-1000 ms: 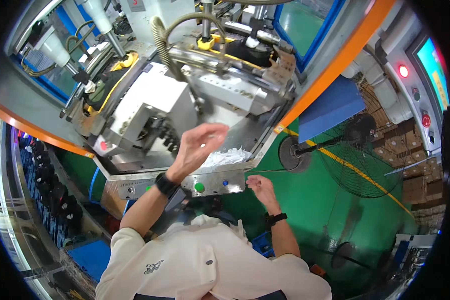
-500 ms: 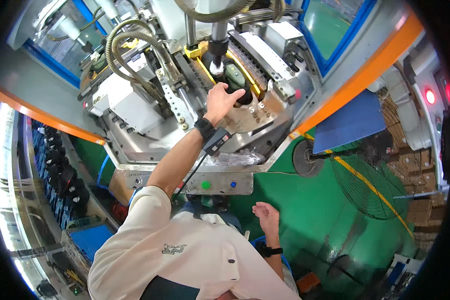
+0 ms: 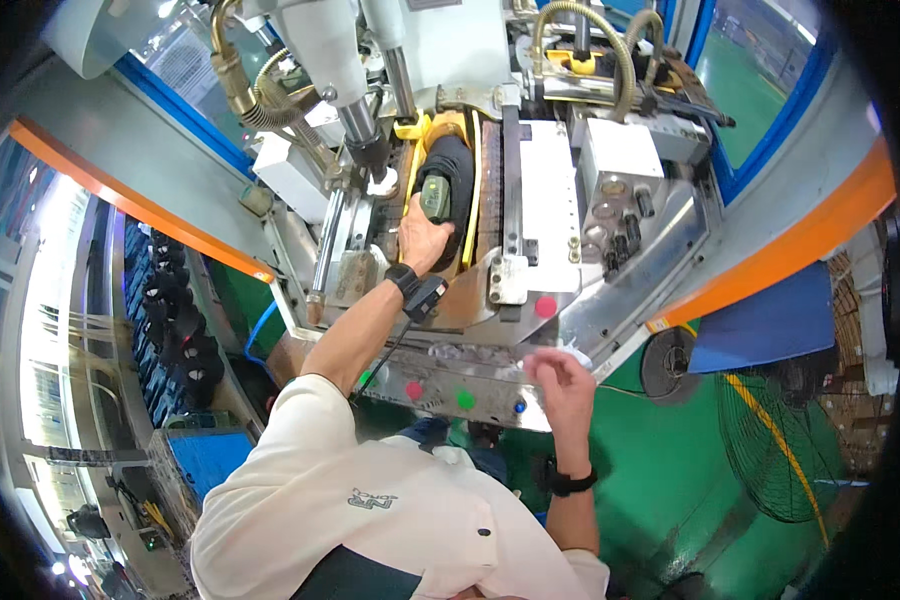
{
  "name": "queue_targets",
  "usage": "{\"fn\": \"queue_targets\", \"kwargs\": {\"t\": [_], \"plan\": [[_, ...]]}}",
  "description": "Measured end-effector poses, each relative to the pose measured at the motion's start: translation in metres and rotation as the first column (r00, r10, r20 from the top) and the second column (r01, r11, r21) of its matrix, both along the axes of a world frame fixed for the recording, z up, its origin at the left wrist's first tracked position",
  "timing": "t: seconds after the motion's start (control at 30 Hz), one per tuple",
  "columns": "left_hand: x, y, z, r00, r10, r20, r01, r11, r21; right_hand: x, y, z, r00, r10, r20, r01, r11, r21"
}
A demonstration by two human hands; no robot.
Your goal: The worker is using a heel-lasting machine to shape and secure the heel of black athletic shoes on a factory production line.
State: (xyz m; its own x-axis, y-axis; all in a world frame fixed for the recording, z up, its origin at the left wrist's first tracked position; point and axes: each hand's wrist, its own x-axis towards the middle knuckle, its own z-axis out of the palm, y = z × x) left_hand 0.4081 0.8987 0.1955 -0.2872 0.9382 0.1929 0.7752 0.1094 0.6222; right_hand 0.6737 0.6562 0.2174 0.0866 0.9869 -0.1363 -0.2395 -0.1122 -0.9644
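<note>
In the middle of the machine, a black shoe [image 3: 453,165] sits toe-away between yellow-edged side clamps. A green shoe last [image 3: 435,198] shows through its opening. My left hand [image 3: 422,240] reaches in from the near side and closes around the last and the shoe's near end, with its fingertips partly hidden. My right hand [image 3: 562,388] is raised in front of the machine's front edge, near the blue button. Its fingers are loosely bent and apart, with nothing visible in them.
A metal press rod [image 3: 363,135] stands left of the shoe. White machine blocks [image 3: 620,165] flank the right side. Along the front runs a control panel [image 3: 440,395] with coloured buttons. Orange frame edges [image 3: 780,245] rise at both sides. A wire fan guard [image 3: 775,450] stands at right.
The view has shifted, and the press rod that stood over the shoe now stands to its left. My right hand has risen toward the control panel. My left hand stays at the shoe.
</note>
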Motion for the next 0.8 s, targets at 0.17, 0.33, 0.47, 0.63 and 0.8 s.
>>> {"fn": "queue_targets", "kwargs": {"t": [0.17,0.33,0.47,0.63,0.8], "plan": [[-0.012,0.03,0.05,0.993,0.022,-0.12,-0.025,0.999,-0.023,-0.078,0.122,0.029,0.994,-0.023,-0.108,0.028,0.999,0.039],[-0.03,0.07,0.112,0.977,-0.066,-0.203,0.056,0.997,-0.055,-0.167,0.233,0.038,0.975,0.121,-0.188,-0.179,0.924,-0.336],[-0.035,0.08,0.152,0.962,-0.188,-0.2,0.154,0.973,-0.173,-0.23,0.28,0.017,0.843,-0.059,-0.535,-0.149,0.93,-0.337],[-0.05,0.053,0.145,0.913,-0.33,-0.241,0.319,0.944,-0.084,-0.251,0.288,-0.022,0.759,-0.013,-0.65,-0.152,0.968,-0.198],[-0.101,-0.068,0.178,0.879,-0.279,-0.387,0.38,0.899,0.216,-0.274,0.145,0.062,0.948,-0.14,0.287,-0.123,0.669,0.733]]}}
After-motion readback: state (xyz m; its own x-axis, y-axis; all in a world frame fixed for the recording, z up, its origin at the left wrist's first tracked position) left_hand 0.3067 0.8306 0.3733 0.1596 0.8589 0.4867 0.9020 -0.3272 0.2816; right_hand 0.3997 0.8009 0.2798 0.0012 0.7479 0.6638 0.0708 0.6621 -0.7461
